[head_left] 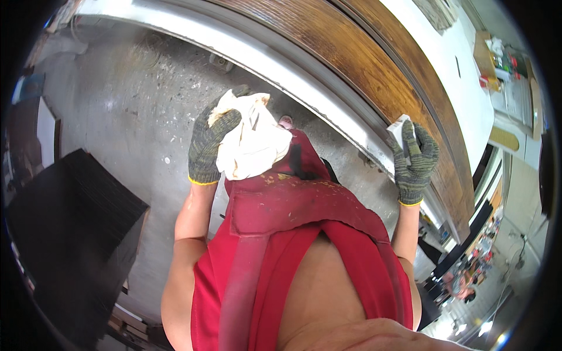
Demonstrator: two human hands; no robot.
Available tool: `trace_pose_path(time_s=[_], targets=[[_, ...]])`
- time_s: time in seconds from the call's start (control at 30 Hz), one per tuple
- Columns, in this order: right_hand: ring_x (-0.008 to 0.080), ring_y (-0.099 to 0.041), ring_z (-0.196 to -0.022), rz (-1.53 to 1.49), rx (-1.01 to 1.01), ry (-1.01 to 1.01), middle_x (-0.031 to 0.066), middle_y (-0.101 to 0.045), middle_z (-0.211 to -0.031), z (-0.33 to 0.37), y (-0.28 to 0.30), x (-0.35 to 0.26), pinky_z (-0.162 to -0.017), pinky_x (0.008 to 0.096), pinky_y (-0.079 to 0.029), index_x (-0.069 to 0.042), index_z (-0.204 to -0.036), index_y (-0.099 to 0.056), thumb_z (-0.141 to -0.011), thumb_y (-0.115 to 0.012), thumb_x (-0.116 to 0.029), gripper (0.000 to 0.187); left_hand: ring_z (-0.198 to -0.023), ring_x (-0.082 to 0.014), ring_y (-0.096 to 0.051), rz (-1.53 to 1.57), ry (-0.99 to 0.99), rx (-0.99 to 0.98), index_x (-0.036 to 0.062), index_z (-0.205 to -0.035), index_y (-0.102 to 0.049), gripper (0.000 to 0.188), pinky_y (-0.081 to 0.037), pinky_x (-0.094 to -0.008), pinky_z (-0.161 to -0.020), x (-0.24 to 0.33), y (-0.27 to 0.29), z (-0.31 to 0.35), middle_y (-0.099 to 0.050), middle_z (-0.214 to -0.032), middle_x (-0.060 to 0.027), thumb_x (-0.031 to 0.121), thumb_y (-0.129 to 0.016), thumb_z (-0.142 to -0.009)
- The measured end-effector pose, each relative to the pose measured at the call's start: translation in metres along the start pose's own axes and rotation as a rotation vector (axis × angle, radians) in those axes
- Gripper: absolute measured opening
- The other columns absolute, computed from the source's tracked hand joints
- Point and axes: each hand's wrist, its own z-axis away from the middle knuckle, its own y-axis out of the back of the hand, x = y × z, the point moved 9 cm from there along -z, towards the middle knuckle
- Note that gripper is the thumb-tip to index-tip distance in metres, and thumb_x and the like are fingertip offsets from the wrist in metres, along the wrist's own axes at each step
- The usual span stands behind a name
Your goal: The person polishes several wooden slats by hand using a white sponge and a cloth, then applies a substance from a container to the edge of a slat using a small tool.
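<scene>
Both hands wear dark green-grey knit gloves with yellow cuffs. My left hand [203, 149] is closed on a crumpled white cloth [253, 143] with brownish stains along its top edge, held in front of my red apron [304, 202]. On the other side, my right hand [419, 161] grips a small white block [400, 127] between thumb and fingers. The block is at the near edge of a long brown wood-grained panel [357, 55], where it seems to touch; the exact contact is hidden. The panel has a dark groove running along its length.
A pale metal rail [281, 79] runs along the panel's near side. Black sheets [76, 216] stand at the left over a speckled grey floor [146, 93]. A white surface [451, 50] extends beyond the panel, with a cluttered shelf [512, 64] at far right. Another person [459, 285] is at lower right.
</scene>
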Motion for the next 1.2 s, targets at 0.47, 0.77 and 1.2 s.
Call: trace_pose_path(time_s=[0.47,0.77,1.2], targets=[[0.0310,-0.061,-0.098,-0.167,0.200,0.291,0.0112,-0.065,-0.116,-0.195,-0.064,-0.198,-0.083,0.0466,-0.047,-0.023,-0.128,-0.065,-0.083,-0.069,-0.038,0.048,-0.106,-0.0189,-0.064,0.083,-0.074,0.198,-0.0046,-0.126,-0.058,0.041,-0.050,-0.0321,-0.095,0.031,0.003,0.016,-0.066,-0.121,-0.0157,0.018,-0.063,-0.091],[0.0313,-0.062,-0.095,-0.100,0.223,0.348,0.0113,-0.066,-0.115,-0.299,-0.091,-0.303,-0.079,0.0471,-0.050,-0.021,-0.124,-0.066,-0.083,-0.069,-0.035,0.044,-0.108,-0.0210,-0.063,0.252,-0.097,0.114,-0.0039,-0.127,-0.057,0.043,-0.050,-0.0351,-0.096,0.066,0.099,-0.034,-0.066,-0.121,-0.0166,0.016,-0.067,-0.091],[0.0368,-0.061,-0.093,-0.148,0.312,0.603,0.0184,-0.064,-0.098,-0.486,-0.130,-0.496,-0.076,0.0537,-0.045,-0.009,-0.108,-0.067,-0.084,-0.061,-0.032,0.034,-0.101,-0.0136,-0.061,0.150,-0.046,0.157,-0.0030,-0.125,-0.061,0.043,-0.049,-0.0307,-0.091,0.098,0.204,-0.056,-0.068,-0.114,-0.0085,0.023,-0.064,-0.091]])
